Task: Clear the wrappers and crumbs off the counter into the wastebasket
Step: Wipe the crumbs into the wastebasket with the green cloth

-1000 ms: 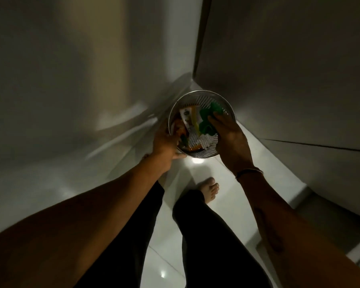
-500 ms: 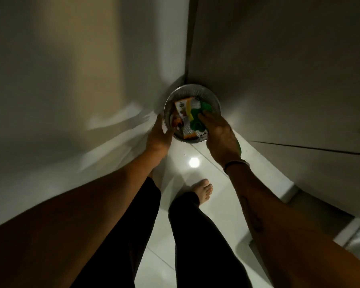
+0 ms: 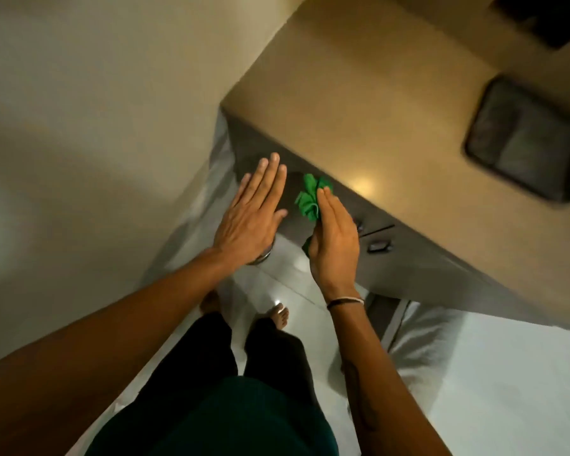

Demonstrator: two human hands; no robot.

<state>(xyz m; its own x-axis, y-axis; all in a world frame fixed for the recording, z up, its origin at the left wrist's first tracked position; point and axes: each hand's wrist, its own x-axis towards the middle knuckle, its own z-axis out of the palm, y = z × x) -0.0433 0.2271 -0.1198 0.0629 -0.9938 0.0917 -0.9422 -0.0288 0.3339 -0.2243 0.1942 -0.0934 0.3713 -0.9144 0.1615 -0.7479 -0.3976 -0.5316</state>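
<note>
Our left hand (image 3: 249,222) is spread flat and empty, while our right hand (image 3: 334,245) holds a crumpled green cloth (image 3: 308,200) in its grip beside the bench (image 3: 359,103).

No writing, label, brand, number or sign can be read anywhere in the view. The desk (image 3: 369,103) top is plain, the dark flat thing (image 3: 524,139) lying on it is too blurred to show any print, and the green cloth (image 3: 308,200) carries no lettering that can be made out.
</note>
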